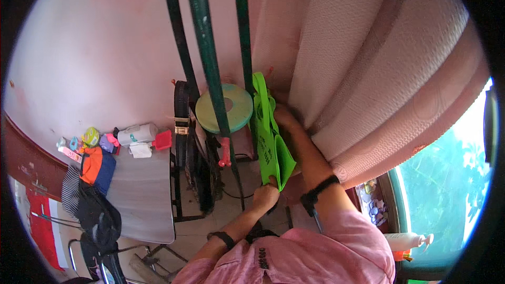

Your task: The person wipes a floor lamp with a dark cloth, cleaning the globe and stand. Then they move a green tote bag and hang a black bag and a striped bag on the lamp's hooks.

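Observation:
A bright green cloth tote bag (268,142) with long handles and dark printing hangs beside a dark green metal pole (243,31). My left hand (266,198) is closed on the bag's lower edge, with the thumb pressed against the cloth. Higher up, my right hand (284,118) reaches in between the bag and the pink curtain (342,63). Its fingers are in shadow and partly hidden, so their grip does not show. Left of the bag is a round pale green disc (239,106), partly covered by a pole.
Dark belts (181,110) with a gold buckle hang left of the disc. A red hook-like piece (225,152) sits low on the middle pole. At the left, a grey table (144,194) bears bags, a grey cylinder (138,133) and small items. A white pump bottle (405,241) stands right.

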{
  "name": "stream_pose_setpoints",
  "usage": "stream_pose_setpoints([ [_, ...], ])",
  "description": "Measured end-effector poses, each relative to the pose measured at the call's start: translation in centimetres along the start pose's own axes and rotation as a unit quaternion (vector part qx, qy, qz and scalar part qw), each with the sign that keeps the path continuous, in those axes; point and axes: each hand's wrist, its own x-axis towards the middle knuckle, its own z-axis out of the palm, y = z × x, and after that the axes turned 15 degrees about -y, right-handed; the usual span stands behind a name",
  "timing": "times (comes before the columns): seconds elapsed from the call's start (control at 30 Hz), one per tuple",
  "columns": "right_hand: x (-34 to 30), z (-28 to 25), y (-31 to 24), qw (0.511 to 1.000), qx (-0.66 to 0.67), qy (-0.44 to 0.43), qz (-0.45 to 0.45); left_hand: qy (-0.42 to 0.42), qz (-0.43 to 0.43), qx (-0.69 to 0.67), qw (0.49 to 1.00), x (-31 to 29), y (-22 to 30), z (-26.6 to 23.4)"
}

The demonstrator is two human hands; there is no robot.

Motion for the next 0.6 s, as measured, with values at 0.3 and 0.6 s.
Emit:
stream_pose_setpoints([
  [0.3, -9.7, 7.3, -8.9, 0.875, -0.399, 0.128, -0.242, -0.066, 0.007, -0.028, 0.997, 0.0, 1.3, 0.6],
  [0.6, -12.3, 6.8, -0.5, 0.856, -0.418, 0.203, -0.226, -0.229, -0.037, -0.222, 0.947, -5.4, -1.8, -2.9],
])
